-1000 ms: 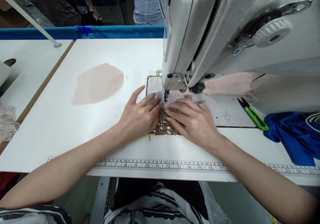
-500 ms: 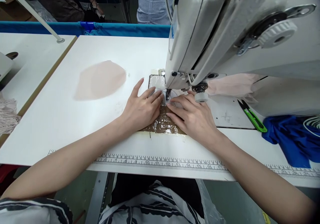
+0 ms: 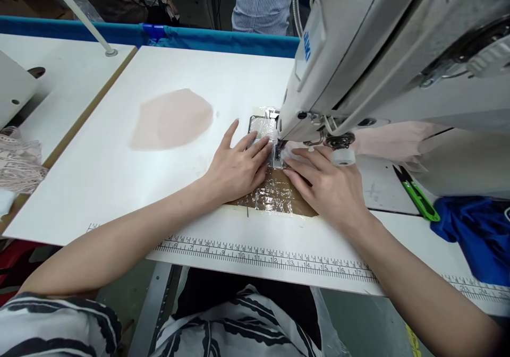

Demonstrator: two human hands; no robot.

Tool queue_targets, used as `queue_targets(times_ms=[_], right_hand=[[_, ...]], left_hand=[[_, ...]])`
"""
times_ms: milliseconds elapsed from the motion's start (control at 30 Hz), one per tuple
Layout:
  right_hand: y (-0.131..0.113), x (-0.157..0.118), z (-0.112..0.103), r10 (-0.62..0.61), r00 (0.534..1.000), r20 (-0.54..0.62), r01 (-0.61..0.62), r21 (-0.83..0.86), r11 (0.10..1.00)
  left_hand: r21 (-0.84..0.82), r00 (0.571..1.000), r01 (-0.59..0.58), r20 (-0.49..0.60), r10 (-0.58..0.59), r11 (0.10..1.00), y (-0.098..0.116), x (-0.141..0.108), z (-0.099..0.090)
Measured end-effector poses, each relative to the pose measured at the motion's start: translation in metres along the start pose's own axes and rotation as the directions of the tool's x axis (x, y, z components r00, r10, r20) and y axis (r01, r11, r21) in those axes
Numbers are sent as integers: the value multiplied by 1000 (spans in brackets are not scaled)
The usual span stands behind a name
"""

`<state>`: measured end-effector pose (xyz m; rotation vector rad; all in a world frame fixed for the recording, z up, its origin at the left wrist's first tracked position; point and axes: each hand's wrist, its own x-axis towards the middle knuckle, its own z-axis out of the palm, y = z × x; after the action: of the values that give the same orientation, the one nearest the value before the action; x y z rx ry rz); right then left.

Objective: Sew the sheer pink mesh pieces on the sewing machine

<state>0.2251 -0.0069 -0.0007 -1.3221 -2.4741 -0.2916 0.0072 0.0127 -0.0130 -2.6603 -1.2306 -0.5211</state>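
The sewing machine head point(image 3: 338, 54) has its presser foot point(image 3: 279, 150) down over a taped plate on the white table. To the left of the foot, my left hand point(image 3: 239, 170) lies flat with its fingers spread, the fingertips beside the foot. On the other side, my right hand point(image 3: 329, 181) has thumb and index fingertips close together at a small piece of sheer pale fabric point(image 3: 294, 147). Those fingers partly hide the fabric. Glossy brown tape point(image 3: 274, 195) covers the bed beneath both hands.
A sheer pink fabric piece point(image 3: 173, 119) lies to the left. Pink fabric point(image 3: 392, 140) is behind my right hand. Green thread snips point(image 3: 418, 195) and blue cloth point(image 3: 474, 235) are at the right. A printed ruler point(image 3: 258, 256) runs along the front edge. A person in striped clothing point(image 3: 261, 3) stands beyond.
The camera view has shifted, so the table and machine sit further right and the machine's side label shows. Both hands stay by the presser foot, with the right one drawn slightly outward from it.
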Motion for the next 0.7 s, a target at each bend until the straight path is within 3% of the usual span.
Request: queue_targets(times_ms=[267,367,433,533,600,700], right_hand=[[3,0,-1,72,996,48,-73,31,997],[4,1,-10,176,978,110,-198,251,947],[6,2,-19,217,939,266,-333,558,760],[11,5,-29,155,836,527,-549,802,233],[12,7,-33,87,792,604,-606,796,-14],[10,10,-34,-44,764,644,-642,749,-164]], left_hand=[[5,998,-22,-53,22,1000,-1,-1,-4],[-66,989,-102,-118,94,993,1,-1,-8],[-182,981,-158,-139,133,971,2,-1,-11],[-509,982,-182,-146,123,841,2,-1,-18],[-756,996,-84,-71,46,649,-1,0,-27],[-931,977,215,206,-62,295,-6,0,-43]])
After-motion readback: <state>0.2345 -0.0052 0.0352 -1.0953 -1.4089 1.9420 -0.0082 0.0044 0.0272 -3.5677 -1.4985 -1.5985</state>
